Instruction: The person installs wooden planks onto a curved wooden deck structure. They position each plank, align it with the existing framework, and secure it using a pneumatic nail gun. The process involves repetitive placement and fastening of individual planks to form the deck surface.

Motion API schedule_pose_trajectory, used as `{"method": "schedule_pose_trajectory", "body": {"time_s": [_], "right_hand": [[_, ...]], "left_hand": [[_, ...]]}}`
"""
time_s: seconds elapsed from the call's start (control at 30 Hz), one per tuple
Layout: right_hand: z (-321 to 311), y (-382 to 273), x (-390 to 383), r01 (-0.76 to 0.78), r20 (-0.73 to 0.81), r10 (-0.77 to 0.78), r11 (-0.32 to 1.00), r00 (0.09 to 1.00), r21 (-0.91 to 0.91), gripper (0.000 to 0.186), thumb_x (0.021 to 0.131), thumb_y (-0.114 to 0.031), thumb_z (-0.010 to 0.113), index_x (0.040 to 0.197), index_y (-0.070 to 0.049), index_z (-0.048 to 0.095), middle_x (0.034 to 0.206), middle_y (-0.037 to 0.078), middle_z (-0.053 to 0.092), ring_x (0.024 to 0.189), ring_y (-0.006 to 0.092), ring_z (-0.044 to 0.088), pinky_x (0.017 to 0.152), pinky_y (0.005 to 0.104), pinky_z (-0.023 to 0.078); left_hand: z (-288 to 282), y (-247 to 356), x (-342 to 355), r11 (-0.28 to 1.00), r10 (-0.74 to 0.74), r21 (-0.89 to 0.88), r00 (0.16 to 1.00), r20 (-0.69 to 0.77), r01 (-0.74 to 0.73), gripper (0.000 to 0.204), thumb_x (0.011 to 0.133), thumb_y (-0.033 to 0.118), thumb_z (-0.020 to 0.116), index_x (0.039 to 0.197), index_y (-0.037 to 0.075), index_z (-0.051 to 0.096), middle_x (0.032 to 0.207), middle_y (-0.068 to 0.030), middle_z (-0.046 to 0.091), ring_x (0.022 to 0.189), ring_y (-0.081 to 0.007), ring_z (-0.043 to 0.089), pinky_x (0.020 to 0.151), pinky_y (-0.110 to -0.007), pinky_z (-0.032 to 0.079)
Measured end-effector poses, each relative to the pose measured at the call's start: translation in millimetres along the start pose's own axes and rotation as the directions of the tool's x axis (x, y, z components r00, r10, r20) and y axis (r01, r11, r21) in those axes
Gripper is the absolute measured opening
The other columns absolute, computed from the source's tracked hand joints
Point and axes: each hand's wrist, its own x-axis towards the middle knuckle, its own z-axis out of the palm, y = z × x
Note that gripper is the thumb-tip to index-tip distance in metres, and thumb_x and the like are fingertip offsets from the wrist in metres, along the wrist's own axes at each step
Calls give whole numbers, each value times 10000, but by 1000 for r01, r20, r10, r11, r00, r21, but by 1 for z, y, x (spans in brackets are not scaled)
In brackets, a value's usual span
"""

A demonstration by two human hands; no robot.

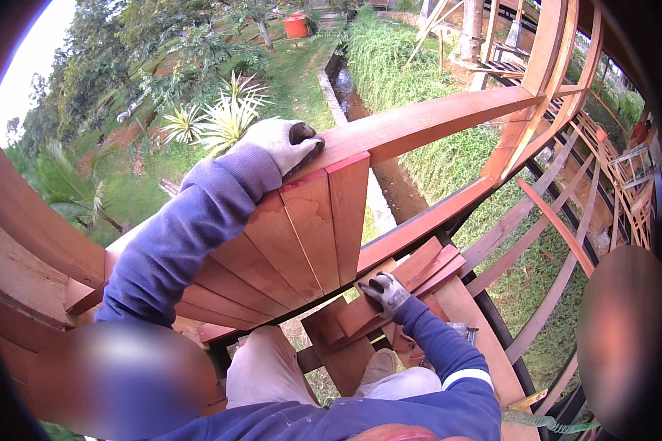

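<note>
My left hand [290,143], in a grey work glove with dark fingertips, is closed over the wooden top rail [434,121]. Upright reddish boards [309,228] stand side by side beneath that rail, forming a panel in front of me. Lower and to the right, my right hand [386,294], also gloved, curls its fingers over a wooden board [357,316]. This board lies among several loose boards [438,268] by my knees. A metallic tool [465,332], partly hidden, is beside my right forearm.
Black beams [485,301] with gaps between them show greenery below. Curved wooden framing [548,59] rises at the right. A green coiled hose [544,421] lies at lower right. Beyond the rail run a water channel [401,187] and grass. Blurred patches cover both lower sides.
</note>
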Motion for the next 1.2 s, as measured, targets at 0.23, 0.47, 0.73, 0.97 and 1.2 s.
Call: {"method": "schedule_pose_trajectory", "body": {"time_s": [0.23, 0.47, 0.73, 0.97, 1.2], "right_hand": [[-197, -43, -4, 5, -566, 74, 990, 821, 138, 726, 655, 25, 638, 1350, -139, 514, 1138, 164, 605, 1075, 359, 571, 941, 427, 476], [-299, -9, 31, 200, -646, 586, 646, 489, 737, 533, 768, -189, 785, 1188, 53, 565, 996, 137, 677, 937, 205, 655, 832, 304, 529], [-262, -16, 56, 887, -759, 525, 16, 386, 462, 424, 810, 77, 669, 1176, 2, 469, 1092, 135, 610, 910, 205, 662, 751, 327, 596], [-230, 19, 85, 580, -608, 627, 287, 488, 762, 364, 875, 73, 569, 1221, 11, 477, 1097, 99, 626, 921, 143, 648, 795, 247, 559], [-204, 56, 72, 446, -571, 617, 364, 542, 817, 387, 854, -55, 685, 1204, 34, 544, 1074, 99, 653, 942, 163, 635, 853, 293, 524]], "left_hand": [[11, 11, 13, 997, 72, -34, 997, 0, -72, 393, 880, 403, 551, 1028, 64, 686, 947, -184, 683, 892, -349, 646, 802, -411, 495], [22, -22, 15, 954, 99, -277, 993, -60, -112, 308, 859, 168, 657, 1119, 4, 628, 1050, -129, 676, 951, -217, 653, 874, -309, 493], [28, -8, 30, 927, 237, -284, 970, -60, -244, 344, 875, 157, 651, 1166, -18, 595, 1025, -139, 674, 963, -198, 646, 870, -313, 493], [31, 1, 84, 977, 191, -114, 978, 83, -181, 303, 939, 308, 563, 998, 19, 632, 875, -99, 653, 792, -204, 596, 738, -335, 476], [65, -6, 114, 969, 178, -203, 967, 183, -140, 541, 940, 507, 479, 1125, 17, 613, 1047, -134, 650, 969, -220, 571, 863, -376, 439]]}}
